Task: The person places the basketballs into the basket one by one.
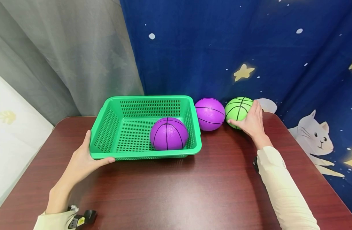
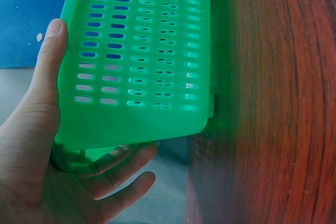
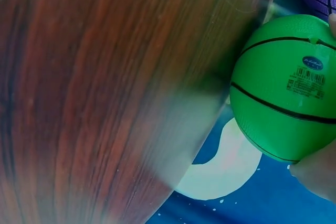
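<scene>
A green plastic basket (image 1: 145, 155) with slotted walls sits toward the back of the table. Inside, at its right end, lies a purple ball (image 1: 169, 134) with black lines. My left hand (image 1: 82, 161) grips the basket's front left corner, thumb along the front rim; the left wrist view shows the other fingers passing round the corner. With thumb and fingers spread round its near and right sides, my right hand (image 1: 253, 123) holds a green ball (image 1: 236, 110) at the table's back edge. Another purple ball (image 1: 209, 114) lies between the basket and the green ball.
The dark red wooden table (image 1: 170, 188) extends in front of the basket and balls. Behind them hang a grey curtain (image 1: 78, 57) and a blue curtain (image 1: 193, 51) with stars and a white cat. In the right wrist view, the green ball bears a printed label (image 3: 307, 80).
</scene>
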Available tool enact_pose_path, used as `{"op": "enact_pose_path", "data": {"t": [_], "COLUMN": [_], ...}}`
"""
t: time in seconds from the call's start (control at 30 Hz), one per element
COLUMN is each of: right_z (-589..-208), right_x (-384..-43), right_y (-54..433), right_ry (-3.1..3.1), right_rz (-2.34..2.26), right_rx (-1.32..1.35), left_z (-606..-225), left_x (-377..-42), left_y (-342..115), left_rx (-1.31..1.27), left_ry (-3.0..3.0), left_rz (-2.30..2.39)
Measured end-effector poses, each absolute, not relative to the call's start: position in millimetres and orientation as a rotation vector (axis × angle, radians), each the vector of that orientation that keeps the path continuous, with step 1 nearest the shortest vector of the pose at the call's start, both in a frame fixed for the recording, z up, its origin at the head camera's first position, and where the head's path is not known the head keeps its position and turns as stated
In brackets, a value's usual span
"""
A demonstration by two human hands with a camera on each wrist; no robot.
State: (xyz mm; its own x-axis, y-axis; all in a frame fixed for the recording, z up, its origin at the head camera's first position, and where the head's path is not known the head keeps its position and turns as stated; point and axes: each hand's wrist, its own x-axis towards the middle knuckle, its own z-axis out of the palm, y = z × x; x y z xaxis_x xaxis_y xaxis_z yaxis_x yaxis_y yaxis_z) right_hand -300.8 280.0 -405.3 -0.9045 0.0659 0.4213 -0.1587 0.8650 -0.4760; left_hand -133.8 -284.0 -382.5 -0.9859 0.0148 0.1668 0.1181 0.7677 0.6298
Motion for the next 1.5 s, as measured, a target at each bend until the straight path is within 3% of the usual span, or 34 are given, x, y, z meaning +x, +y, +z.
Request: {"op": "enact_pose_path", "data": {"t": [1.07,1.5], "right_z": [-405.9,-395.1], "right_x": [-299.8,-297.2], "right_y": [281.7,281.0], "right_ry": [-2.451,-2.454], "right_rz": [0.828,0.769], "right_rx": [-0.06,0.08], "left_z": [-380.8,-381.3], "left_x": [-135.6,-136.1], "left_y": [-283.8,-284.5], "left_rx": [-0.102,-0.08], "left_ry": [-2.811,-2.811], "left_rz": [-1.023,-1.029]}}
